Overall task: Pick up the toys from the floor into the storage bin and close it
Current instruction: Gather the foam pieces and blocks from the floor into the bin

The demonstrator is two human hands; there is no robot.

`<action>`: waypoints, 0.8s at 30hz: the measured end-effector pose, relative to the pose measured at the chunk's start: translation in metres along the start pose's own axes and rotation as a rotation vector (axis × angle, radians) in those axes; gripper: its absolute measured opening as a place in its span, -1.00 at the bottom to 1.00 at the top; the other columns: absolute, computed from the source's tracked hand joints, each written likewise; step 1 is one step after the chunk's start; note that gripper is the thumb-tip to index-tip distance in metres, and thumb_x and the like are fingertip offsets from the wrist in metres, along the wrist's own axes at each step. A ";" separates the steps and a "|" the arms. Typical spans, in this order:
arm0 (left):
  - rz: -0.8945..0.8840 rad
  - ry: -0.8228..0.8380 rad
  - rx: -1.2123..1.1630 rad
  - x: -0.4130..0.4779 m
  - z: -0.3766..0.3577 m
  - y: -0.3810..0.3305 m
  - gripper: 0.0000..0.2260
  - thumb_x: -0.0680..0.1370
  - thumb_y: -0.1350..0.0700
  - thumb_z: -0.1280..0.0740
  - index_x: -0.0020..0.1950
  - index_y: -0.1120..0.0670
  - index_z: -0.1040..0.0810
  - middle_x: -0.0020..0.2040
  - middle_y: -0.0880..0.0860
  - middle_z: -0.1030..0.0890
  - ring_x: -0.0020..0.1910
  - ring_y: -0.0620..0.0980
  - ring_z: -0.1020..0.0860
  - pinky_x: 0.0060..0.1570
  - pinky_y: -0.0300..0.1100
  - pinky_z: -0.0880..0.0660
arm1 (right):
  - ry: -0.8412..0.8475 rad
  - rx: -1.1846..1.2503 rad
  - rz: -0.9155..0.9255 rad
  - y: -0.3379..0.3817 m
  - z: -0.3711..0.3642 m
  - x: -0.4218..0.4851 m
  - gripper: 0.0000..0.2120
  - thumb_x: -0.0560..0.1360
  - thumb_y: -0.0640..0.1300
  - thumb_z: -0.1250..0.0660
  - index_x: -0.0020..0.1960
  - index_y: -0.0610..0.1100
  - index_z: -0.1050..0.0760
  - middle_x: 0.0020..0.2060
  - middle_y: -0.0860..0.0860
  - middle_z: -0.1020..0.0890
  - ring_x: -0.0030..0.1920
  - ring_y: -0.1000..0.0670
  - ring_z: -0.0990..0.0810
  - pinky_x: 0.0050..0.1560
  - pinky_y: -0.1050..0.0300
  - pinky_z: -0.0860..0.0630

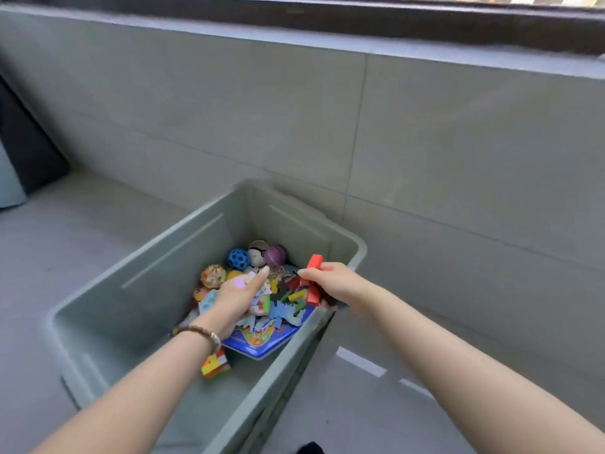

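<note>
So the backdrop here is a wall of big pale grey tiles point(294, 126) with thin grout lines, topped by a grey ledge point(458, 57), and a dark window frame point(327, 24) runs above that. Off to the far left there's a dark, flat panel-looking thing point(29, 142) leaning at the wall, with something pale blue point(8, 185) just in front of it; can't tell what either one is. The smooth grey floor point(49, 257) has two short white strips point(360, 362) on the right, and a small black shape point(311, 448) pokes in at the bottom edge.
</note>
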State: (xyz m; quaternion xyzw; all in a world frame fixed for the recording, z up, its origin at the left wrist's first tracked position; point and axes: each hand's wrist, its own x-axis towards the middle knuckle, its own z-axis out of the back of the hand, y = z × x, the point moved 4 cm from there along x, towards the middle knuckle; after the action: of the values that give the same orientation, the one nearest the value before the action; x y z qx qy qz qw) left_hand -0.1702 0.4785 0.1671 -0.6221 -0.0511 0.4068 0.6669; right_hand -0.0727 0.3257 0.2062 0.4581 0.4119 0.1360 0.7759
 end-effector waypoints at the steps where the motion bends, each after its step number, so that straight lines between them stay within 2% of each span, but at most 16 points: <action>1: 0.026 -0.036 0.001 0.008 0.013 0.011 -0.71 0.50 -0.15 -0.34 -0.24 0.04 -0.41 -0.40 -0.04 -0.45 -0.37 -0.09 -0.47 -0.48 -0.33 -0.30 | 0.007 -0.057 -0.011 0.006 -0.015 0.013 -0.78 0.53 -0.02 -0.26 -0.24 -0.10 -0.46 -0.51 -0.02 -0.51 -0.68 0.11 -0.33 -0.63 0.37 -0.20; 3: 0.091 -0.039 -0.042 0.028 0.029 0.029 -0.69 0.50 -0.11 -0.36 -0.26 0.08 -0.39 -0.33 0.01 -0.44 -0.41 -0.14 -0.48 -0.39 -0.31 -0.34 | 0.020 -0.105 -0.032 0.010 -0.036 0.036 -0.77 0.55 -0.01 -0.25 -0.17 -0.15 -0.48 -0.45 -0.06 -0.52 -0.62 0.10 -0.37 -0.59 0.33 -0.30; 4: 0.133 -0.009 -0.096 0.037 0.033 0.036 -0.70 0.50 -0.09 -0.36 -0.25 0.10 -0.42 -0.27 0.03 -0.47 -0.36 -0.14 -0.51 -0.33 -0.31 -0.41 | 0.014 -0.113 -0.041 0.011 -0.042 0.046 -0.74 0.56 0.00 -0.23 -0.11 -0.19 -0.50 -0.40 -0.12 -0.55 -0.54 0.07 -0.42 -0.52 0.27 -0.41; 5: 0.176 0.024 -0.146 0.045 0.036 0.041 -0.72 0.51 -0.09 -0.34 -0.16 0.12 -0.47 -0.17 0.04 -0.52 -0.23 -0.12 -0.55 -0.21 -0.27 -0.49 | -0.011 -0.131 -0.040 0.010 -0.046 0.055 -0.69 0.57 0.01 -0.22 0.00 -0.25 -0.51 -0.26 -0.20 -0.60 -0.41 0.03 -0.49 -0.35 0.15 -0.52; 6: 0.203 0.045 -0.181 0.051 0.039 0.044 -0.70 0.53 -0.10 -0.31 0.01 0.14 -0.51 -0.02 0.05 -0.55 -0.04 -0.06 -0.56 -0.03 -0.19 -0.53 | -0.051 -0.173 -0.032 0.007 -0.046 0.062 -0.61 0.56 0.03 -0.22 0.18 -0.29 -0.46 -0.05 -0.25 -0.61 -0.21 -0.01 -0.54 -0.11 0.06 -0.55; 7: 0.224 0.048 -0.189 0.057 0.042 0.048 -0.59 0.55 -0.12 -0.27 0.23 0.16 -0.47 0.18 0.07 -0.53 0.15 0.00 -0.52 0.17 -0.10 -0.48 | -0.093 -0.245 -0.024 0.003 -0.043 0.065 -0.53 0.56 0.03 -0.23 0.33 -0.26 -0.36 0.15 -0.23 -0.55 0.00 -0.05 -0.55 0.09 0.05 -0.49; 8: 0.237 0.032 -0.161 0.061 0.047 0.051 -0.49 0.56 -0.14 -0.24 0.39 0.16 -0.36 0.33 0.08 -0.45 0.29 0.05 -0.44 0.31 -0.04 -0.39 | -0.122 -0.324 0.007 0.001 -0.038 0.066 -0.48 0.56 0.02 -0.24 0.41 -0.22 -0.27 0.28 -0.18 -0.48 0.19 -0.06 -0.50 0.20 0.09 -0.40; 9: 0.226 -0.008 -0.082 0.062 0.052 0.052 -0.45 0.57 -0.15 -0.21 0.45 0.15 -0.29 0.41 0.09 -0.37 0.35 0.08 -0.38 0.36 -0.02 -0.33 | -0.138 -0.401 0.065 0.001 -0.033 0.063 -0.48 0.56 0.00 -0.24 0.44 -0.19 -0.23 0.34 -0.12 -0.43 0.29 -0.06 -0.44 0.25 0.14 -0.34; 12: 0.163 -0.123 0.145 0.060 0.064 0.054 -0.47 0.59 -0.12 -0.17 0.47 0.14 -0.26 0.43 0.13 -0.35 0.37 0.11 -0.35 0.34 -0.07 -0.27 | -0.149 -0.711 0.243 0.001 -0.023 0.051 -0.52 0.56 0.00 -0.23 0.43 -0.09 -0.27 0.43 -0.01 -0.32 0.39 -0.01 -0.33 0.35 0.14 -0.25; 14: 0.121 -0.111 0.209 0.052 0.061 0.047 -0.45 0.60 -0.11 -0.17 0.50 0.14 -0.20 0.47 0.12 -0.30 0.41 0.12 -0.31 0.38 -0.08 -0.24 | -0.165 -0.879 0.311 0.001 -0.012 0.042 -0.51 0.54 0.04 -0.25 0.43 -0.03 -0.28 0.48 0.03 -0.22 0.46 -0.01 -0.22 0.42 0.11 -0.15; 18: -0.079 -0.057 0.372 0.025 0.031 0.007 -0.44 0.60 -0.10 -0.17 0.52 0.14 -0.15 0.50 0.11 -0.24 0.45 0.09 -0.25 0.37 -0.11 -0.20 | -0.244 -0.864 0.267 -0.011 0.043 0.010 -0.49 0.52 0.04 -0.27 0.43 0.00 -0.27 0.51 0.05 -0.12 0.48 0.00 -0.18 0.43 0.10 -0.15; 21: -0.290 -0.016 0.474 -0.004 -0.011 -0.033 -0.58 0.59 -0.11 -0.19 0.36 0.10 -0.35 0.40 0.14 -0.38 0.34 0.09 -0.37 0.26 -0.12 -0.32 | -0.342 -0.850 0.202 -0.033 0.102 -0.030 -0.48 0.52 0.04 -0.29 0.43 -0.03 -0.28 0.51 0.02 -0.14 0.49 0.00 -0.16 0.44 0.12 -0.13; 22: -0.350 0.002 0.527 -0.012 -0.030 -0.044 -0.61 0.58 -0.13 -0.19 0.32 0.06 -0.36 0.39 0.13 -0.39 0.35 0.08 -0.37 0.28 -0.10 -0.31 | -0.380 -0.841 0.172 -0.044 0.124 -0.046 -0.48 0.51 0.04 -0.30 0.43 -0.04 -0.29 0.51 0.00 -0.15 0.49 -0.01 -0.16 0.43 0.14 -0.12; 24: -0.446 0.059 0.634 -0.029 -0.073 -0.061 -0.48 0.57 -0.15 -0.19 0.45 0.10 -0.27 0.46 0.09 -0.31 0.45 0.05 -0.24 0.41 -0.07 -0.21 | -0.446 -0.810 0.101 -0.072 0.166 -0.080 -0.48 0.51 0.04 -0.30 0.43 -0.05 -0.30 0.51 -0.01 -0.16 0.49 -0.02 -0.18 0.42 0.14 -0.13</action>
State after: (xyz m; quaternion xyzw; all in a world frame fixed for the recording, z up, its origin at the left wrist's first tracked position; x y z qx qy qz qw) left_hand -0.1183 0.4101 0.2168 -0.3704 -0.0375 0.2294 0.8993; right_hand -0.0079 0.1405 0.2278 0.1557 0.1257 0.2219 0.9543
